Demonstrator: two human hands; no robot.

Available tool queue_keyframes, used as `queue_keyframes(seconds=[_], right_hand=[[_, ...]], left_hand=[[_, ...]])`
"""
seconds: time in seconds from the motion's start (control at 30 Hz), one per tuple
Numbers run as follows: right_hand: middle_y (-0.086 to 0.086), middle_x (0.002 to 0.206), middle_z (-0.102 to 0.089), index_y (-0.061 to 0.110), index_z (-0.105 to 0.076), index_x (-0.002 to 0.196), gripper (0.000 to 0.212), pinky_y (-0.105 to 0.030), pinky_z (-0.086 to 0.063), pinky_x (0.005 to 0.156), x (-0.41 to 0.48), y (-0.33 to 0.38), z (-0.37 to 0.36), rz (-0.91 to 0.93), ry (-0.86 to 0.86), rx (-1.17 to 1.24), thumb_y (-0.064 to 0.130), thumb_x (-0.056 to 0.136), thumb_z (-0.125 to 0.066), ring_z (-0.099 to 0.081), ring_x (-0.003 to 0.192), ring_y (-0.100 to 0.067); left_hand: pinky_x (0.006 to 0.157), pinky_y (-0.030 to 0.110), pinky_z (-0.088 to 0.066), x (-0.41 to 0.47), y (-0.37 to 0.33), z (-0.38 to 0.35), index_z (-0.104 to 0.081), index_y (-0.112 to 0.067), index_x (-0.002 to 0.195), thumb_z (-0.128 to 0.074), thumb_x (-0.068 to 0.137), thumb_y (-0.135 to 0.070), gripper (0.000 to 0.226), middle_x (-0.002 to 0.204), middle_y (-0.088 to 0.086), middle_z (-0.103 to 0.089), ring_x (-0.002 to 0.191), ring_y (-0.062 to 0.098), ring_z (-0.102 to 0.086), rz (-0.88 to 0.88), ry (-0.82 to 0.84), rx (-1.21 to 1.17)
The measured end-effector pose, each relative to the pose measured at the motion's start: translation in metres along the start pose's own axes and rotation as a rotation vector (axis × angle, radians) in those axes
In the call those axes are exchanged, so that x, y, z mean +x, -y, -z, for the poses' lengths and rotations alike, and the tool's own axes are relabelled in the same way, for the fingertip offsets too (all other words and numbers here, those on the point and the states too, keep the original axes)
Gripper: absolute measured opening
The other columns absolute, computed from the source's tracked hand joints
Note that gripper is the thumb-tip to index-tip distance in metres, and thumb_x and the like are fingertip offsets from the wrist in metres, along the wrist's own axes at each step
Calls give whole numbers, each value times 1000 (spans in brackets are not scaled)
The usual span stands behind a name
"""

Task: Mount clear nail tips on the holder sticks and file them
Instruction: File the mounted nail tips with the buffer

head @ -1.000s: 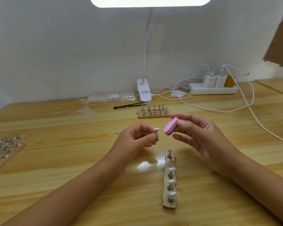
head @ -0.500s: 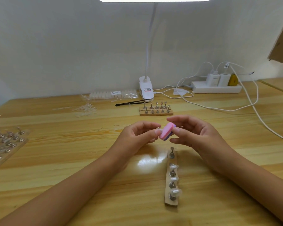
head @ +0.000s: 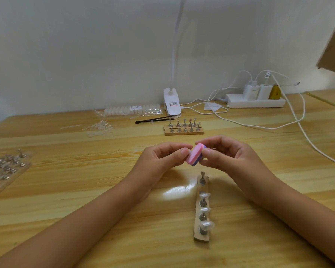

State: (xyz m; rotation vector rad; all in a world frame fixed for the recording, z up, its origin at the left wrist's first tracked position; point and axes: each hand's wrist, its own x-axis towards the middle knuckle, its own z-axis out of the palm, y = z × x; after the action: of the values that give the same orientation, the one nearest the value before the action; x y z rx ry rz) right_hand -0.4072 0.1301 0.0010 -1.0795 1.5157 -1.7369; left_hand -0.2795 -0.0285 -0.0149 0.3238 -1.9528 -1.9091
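Right hand [head: 230, 157] fingers pinch pink buffer block [head: 194, 154]; left hand [head: 162, 159] fingers pinch at its 9 o'clock edge, likely a nail tip, hidden. Holder strip [head: 202, 207] sits at 5 o'clock on surface [head: 85, 190]. Risk: tiny tip pops out under filing pressure, lost.

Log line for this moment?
right hand: pinches pink buffer block | left hand: pinched against block, contents hidden | holder strip: three tips mounted

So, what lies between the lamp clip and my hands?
Head view: a wooden block with two rows of holder sticks; a black tool ends beside the clip.
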Motion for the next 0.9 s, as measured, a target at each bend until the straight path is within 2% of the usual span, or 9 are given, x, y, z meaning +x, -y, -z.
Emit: queue_keyframes(seconds=[0.2,0.33,0.47,0.6,0.73,0.9], right_hand=[[-8,99,-75,10,-70,106,28,-20,-56,78,1,1,2,-39,44,-5,24,81,-70,-72,96,-20],[-8,100,-75,11,-70,106,30,-19,-56,77,2,2,5,-33,-8,14,26,80,-70,-73,96,-20],[-7,100,-76,10,-69,108,30,-19,-56,75,0,0,1,-60,87,-9,23,81,-70,-73,93,-20],[-7,99,-75,10,-67,108,30,-21,-56,75,2,0,2,6,-38,32,22,81,-69,-73,92,-20],[-8,99,-75,12,-68,104,24,-22,-56,77,0,-2,1,-36,71,-25,23,83,-70,-73,94,-21],[-8,99,-75,8,-66,105,29,-22,-56,78,2,-1,3,6,-29,42,23,80,-70,-73,94,-21]], left_hand=[[99,31,-52,0,1,1,-72,-12,116,-68,82,-30,38,109,6,-75,108,21,-69,-2,8,14],[94,26,-53,0,1,0,-74,-17,112,-69,81,-32,35,108,4,-76,106,17,-69,-9,17,25],[94,28,-54,0,2,1,-74,-15,112,-70,82,-31,35,107,5,-76,106,20,-70,-12,22,2],[94,23,-52,1,2,2,-74,-17,114,-69,82,-32,36,110,3,-75,109,16,-68,-13,23,21],[95,24,-53,1,2,2,-73,-19,113,-70,80,-34,36,109,2,-76,108,16,-69,-15,17,15],[99,26,-51,1,1,1,-72,-16,116,-70,81,-33,39,111,2,-75,110,16,-68,-19,31,30]])
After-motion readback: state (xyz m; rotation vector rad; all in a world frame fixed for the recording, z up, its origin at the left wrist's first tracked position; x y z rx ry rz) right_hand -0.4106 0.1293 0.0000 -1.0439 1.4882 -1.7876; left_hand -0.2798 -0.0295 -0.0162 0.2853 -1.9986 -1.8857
